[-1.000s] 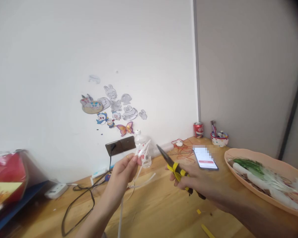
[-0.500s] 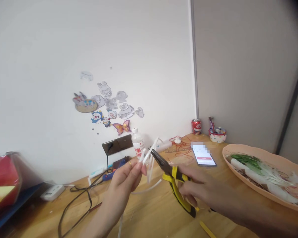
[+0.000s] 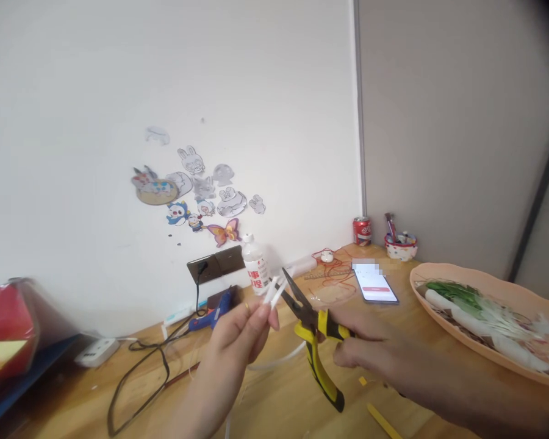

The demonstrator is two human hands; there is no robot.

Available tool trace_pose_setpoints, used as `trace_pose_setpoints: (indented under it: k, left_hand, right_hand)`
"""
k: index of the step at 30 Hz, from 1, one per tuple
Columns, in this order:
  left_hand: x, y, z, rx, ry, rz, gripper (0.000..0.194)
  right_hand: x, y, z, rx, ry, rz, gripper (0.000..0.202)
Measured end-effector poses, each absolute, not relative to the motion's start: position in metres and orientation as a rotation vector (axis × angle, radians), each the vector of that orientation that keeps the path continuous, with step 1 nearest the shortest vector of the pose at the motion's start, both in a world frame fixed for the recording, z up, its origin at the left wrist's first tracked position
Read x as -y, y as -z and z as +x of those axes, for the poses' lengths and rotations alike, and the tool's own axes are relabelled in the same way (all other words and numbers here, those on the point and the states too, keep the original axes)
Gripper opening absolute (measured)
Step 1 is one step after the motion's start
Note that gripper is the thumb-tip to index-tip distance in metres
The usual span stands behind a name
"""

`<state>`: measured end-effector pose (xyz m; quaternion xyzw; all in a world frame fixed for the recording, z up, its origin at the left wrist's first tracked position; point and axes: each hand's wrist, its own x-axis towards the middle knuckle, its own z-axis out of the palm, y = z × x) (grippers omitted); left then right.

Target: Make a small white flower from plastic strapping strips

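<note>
Between the thumb and fingers of my left hand [image 3: 244, 335], short white plastic strips [image 3: 276, 296] stick up and to the right. My right hand [image 3: 366, 341] grips needle-nose pliers [image 3: 308, 317] with yellow and black handles. Their jaws are spread and reach to the strips' upper ends; whether they touch is too blurred to tell. One handle hangs away from the fingers. Below the hands, a longer pale strip [image 3: 279, 363] curves over the wooden table [image 3: 274, 402].
Behind the hands stand a clear bottle [image 3: 255, 268] and a blue glue gun [image 3: 213, 314] with a black cord. To the right are a phone [image 3: 375, 281], a red can [image 3: 362, 231], a small pot [image 3: 401, 247] and a peach tray [image 3: 439, 341] of white and green pieces. A power strip [image 3: 97, 353] lies left.
The pliers' jaws have spread apart and the lower handle has swung left. The long strip ends that stuck up by the jaws are gone from my left hand; shorter ends remain.
</note>
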<state>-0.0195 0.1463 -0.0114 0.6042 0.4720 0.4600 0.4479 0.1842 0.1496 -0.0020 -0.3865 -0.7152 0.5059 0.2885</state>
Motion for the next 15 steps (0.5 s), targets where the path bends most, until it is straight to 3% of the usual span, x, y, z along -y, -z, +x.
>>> trace_pose_setpoints:
  k: [5, 15]
  left_hand:
    - [-0.138, 0.014, -0.016, -1.291, -1.017, 1.573, 0.03]
    - [-0.125, 0.008, -0.005, -1.356, -1.045, 1.607, 0.037]
  right_hand:
    - [-0.142, -0.001, 0.188, 2.028, -1.112, -1.056, 0.03]
    - [-0.133, 0.021, 0.183, 2.093, -0.172, -1.066, 0.066]
